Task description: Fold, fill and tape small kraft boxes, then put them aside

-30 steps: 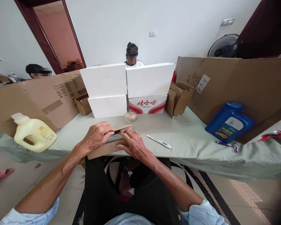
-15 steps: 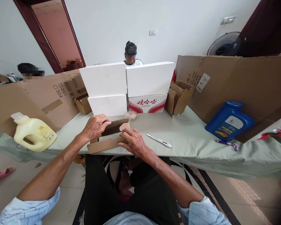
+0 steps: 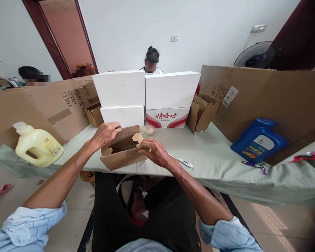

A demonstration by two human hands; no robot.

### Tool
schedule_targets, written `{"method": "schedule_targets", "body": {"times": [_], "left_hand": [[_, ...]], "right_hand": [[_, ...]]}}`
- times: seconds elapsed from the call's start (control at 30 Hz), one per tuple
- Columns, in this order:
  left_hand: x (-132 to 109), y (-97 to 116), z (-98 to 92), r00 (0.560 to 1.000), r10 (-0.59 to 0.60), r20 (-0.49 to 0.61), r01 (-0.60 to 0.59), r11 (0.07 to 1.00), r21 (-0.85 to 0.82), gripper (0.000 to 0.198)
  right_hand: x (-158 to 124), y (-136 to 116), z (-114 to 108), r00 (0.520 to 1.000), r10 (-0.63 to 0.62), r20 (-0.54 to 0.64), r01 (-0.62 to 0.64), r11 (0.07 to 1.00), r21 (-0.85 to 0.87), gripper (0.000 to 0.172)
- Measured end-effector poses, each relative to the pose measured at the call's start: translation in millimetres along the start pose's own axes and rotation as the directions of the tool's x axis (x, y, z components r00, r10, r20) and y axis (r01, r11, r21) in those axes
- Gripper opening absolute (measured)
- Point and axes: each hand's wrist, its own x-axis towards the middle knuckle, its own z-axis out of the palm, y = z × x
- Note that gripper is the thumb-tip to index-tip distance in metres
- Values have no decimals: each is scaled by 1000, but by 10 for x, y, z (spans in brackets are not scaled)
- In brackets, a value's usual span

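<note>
A small brown cardboard box [image 3: 122, 158] stands opened up at the near edge of the table [image 3: 215, 154], its flaps raised. My left hand [image 3: 105, 133] grips the far left wall of the box with bent fingers. My right hand [image 3: 154, 151] pinches the right end by a tabbed flap. Both hands are closed on the cardboard.
A white utility knife [image 3: 182, 160] lies right of my right hand. A yellow jug [image 3: 36, 147] lies at the left, a blue jug [image 3: 259, 140] and a purple pen [image 3: 253, 164] at the right. White boxes [image 3: 147, 98], folded cartons and cardboard screens stand behind. Two people sit beyond them.
The flat cardboard blank has been spread into an open box shape. My left hand pulled the far wall back while my right hand shifted to the right end.
</note>
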Motion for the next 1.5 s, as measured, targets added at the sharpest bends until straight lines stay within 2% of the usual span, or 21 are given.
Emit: {"method": "schedule_targets", "body": {"times": [0.1, 0.23, 0.33, 0.43, 0.5, 0.57, 0.67, 0.8, 0.9, 1.0, 1.1, 1.23, 1.37, 1.5], "left_hand": [[-128, 35, -31, 999, 45, -20, -45, 999, -3, 27], [-422, 17, -111, 995, 98, -16, -98, 995, 35, 36], [-621, -42, -171, 995, 32, 89, -34, 999, 16, 35], [-708, -40, -216, 976, -48, 212, 58, 998, -40, 40], [-701, 8, -239, 962, -79, 261, 92, 995, -41, 49], [-664, 64, -259, 946, -94, 310, 108, 994, -30, 53], [-607, 79, -288, 900, -124, 418, 155, 987, -41, 48], [-611, -78, -311, 861, -56, 505, 207, 947, -247, 47], [-685, -199, -315, 848, -13, 529, 265, 876, -403, 60], [-777, -216, -317, 861, -45, 507, 302, 847, -438, 71], [-853, -166, -293, 897, -86, 433, 303, 833, -463, 68], [-948, -153, -150, 940, -238, 245, 338, 745, -575, 71], [-1034, -192, 11, 922, -374, 97, 345, 686, -641, 79], [-1035, -167, 28, 902, -422, 96, 379, 666, -643, 79]], "right_hand": [[-1, 18, -30, 1000, 7, 15, -7, 1000, -5, 13], [15, 44, -92, 997, -9, 79, 13, 998, -54, 17], [88, 58, -159, 985, -95, 145, 106, 992, -69, 13], [200, 57, -197, 947, -187, 262, 214, 974, -79, 10], [275, 49, -195, 909, -207, 361, 268, 955, -129, 13], [330, 38, -180, 880, -203, 430, 319, 922, -218, 9], [363, 36, -176, 871, -208, 446, 384, 853, -353, 19], [320, 109, -264, 896, -222, 385, 385, 821, -421, 28], [237, 207, -358, 931, -214, 294, 321, 866, -384, 36], [132, 293, -395, 966, -185, 180, 232, 928, -291, 46], [38, 356, -357, 990, -116, 85, 130, 974, -188, 52], [-47, 432, -268, 998, -41, -51, 35, 994, -107, 61], [-100, 454, -213, 988, -32, -151, 17, 995, -101, 62], [-118, 418, -201, 986, -32, -165, 15, 994, -108, 55]]}}
